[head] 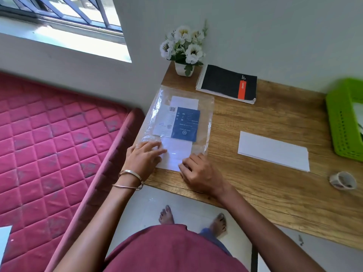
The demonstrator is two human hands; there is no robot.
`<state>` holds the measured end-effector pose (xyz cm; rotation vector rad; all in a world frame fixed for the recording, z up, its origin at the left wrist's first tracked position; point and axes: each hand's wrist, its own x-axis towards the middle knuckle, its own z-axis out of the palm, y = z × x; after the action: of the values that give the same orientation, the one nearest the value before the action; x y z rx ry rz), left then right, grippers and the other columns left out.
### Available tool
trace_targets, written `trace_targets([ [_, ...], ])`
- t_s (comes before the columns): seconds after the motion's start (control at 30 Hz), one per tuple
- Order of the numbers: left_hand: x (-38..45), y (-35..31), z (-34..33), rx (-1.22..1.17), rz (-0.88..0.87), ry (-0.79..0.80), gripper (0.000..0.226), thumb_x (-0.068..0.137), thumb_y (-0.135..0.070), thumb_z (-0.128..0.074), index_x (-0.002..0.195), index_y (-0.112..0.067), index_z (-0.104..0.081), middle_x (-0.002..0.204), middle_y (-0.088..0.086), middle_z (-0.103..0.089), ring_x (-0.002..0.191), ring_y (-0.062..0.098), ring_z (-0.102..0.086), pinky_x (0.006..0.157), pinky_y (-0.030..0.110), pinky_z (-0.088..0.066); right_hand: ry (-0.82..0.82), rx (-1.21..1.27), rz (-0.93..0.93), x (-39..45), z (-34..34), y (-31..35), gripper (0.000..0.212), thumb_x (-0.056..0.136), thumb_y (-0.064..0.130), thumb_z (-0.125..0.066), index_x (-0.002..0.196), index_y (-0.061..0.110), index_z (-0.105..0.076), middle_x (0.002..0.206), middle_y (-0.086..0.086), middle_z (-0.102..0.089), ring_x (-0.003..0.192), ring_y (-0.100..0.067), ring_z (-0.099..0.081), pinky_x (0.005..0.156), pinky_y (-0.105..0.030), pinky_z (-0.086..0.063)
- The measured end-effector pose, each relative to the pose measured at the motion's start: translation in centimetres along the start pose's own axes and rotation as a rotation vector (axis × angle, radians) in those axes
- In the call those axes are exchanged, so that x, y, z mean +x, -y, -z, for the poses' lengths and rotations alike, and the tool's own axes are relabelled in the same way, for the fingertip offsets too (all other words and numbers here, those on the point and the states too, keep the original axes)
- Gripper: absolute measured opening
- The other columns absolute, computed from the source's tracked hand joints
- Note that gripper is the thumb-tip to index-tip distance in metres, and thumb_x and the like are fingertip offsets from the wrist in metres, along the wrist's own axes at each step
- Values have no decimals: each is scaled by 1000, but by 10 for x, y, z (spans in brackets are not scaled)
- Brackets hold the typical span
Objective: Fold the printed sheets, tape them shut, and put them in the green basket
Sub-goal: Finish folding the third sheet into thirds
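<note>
Wooden table [265,185] stood by white wall, window, pink mattress [49,144]. Plastic sleeve [204,118] held printed sheet [176,122]. Left hand [144,156] pressed flat on it; right hand [198,170] pinched its corner. Green basket [341,118] at right, contents unclear.

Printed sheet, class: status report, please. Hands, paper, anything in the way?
Left hand flat on plastic sleeve; right hand pinching printed sheet at near edge. Folded sheet waits beside green basket. Tape roll untouched.

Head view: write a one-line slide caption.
Both hands, left hand and right hand, work a printed sheet out of a clear plastic sleeve; folded sheet and green basket wait alongside.
</note>
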<state>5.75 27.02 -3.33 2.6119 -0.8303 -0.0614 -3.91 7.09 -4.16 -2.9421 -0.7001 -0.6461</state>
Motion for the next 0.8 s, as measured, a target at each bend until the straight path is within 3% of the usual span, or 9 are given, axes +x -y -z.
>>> trace_targets([
  [0.13,2,3,2,-10,-38,-12,26,74,-29,-60,95,-41,-71,110,-12,-66,102,17,-62,78,39,-41,-25,-63,40,7,4,5,13,88,0,-57,85,3,-69,57,-6,-54,55,-24,-51,52,-34,-43],
  [0.27,2,4,4,-41,-48,-30,28,80,-32,-49,95,-39,-72,109,-11,-67,102,17,-61,79,36,-39,-37,-74,76,11,10,10,14,84,-2,-58,83,10,-65,51,-2,-44,48,-22,-43,47,-31,-40],
  [0.37,1,5,6,-71,-51,-3,46,82,-35,-30,103,-37,-71,113,-10,-66,105,18,-60,81,40,-41,-41,-75,48,12,13,14,16,81,-1,-61,82,15,-61,54,-2,-44,49,-21,-42,47,-32,-40],
  [0.53,3,2,16,-83,-15,71,64,73,-33,-16,114,-36,-65,125,-11,-61,118,18,-52,91,40,-37,-28,-2,-17,14,16,16,21,82,-4,-55,64,7,-55,68,-9,-54,62,-25,-49,55,-38,-42],
  [0.63,4,3,19,-56,-13,132,72,63,-17,-22,119,-37,-62,130,-12,-56,124,17,-46,97,38,-35,39,120,-25,18,30,22,11,80,5,-54,73,3,-62,78,-11,-59,70,-27,-53,61,-40,-44],
  [0.73,4,9,19,-95,-42,124,74,59,-17,-23,118,-39,-62,127,-13,-58,120,16,-50,95,43,-42,25,277,-54,24,50,28,11,88,8,-59,88,6,-70,83,-10,-63,72,-25,-55,60,-36,-45],
  [0.8,3,13,20,-138,-70,131,65,65,-13,-39,122,-37,-60,127,-13,-58,117,14,-52,96,38,-44,-9,445,-82,30,68,29,16,88,6,-61,98,9,-72,86,-9,-64,74,-25,-57,63,-33,-45],
])
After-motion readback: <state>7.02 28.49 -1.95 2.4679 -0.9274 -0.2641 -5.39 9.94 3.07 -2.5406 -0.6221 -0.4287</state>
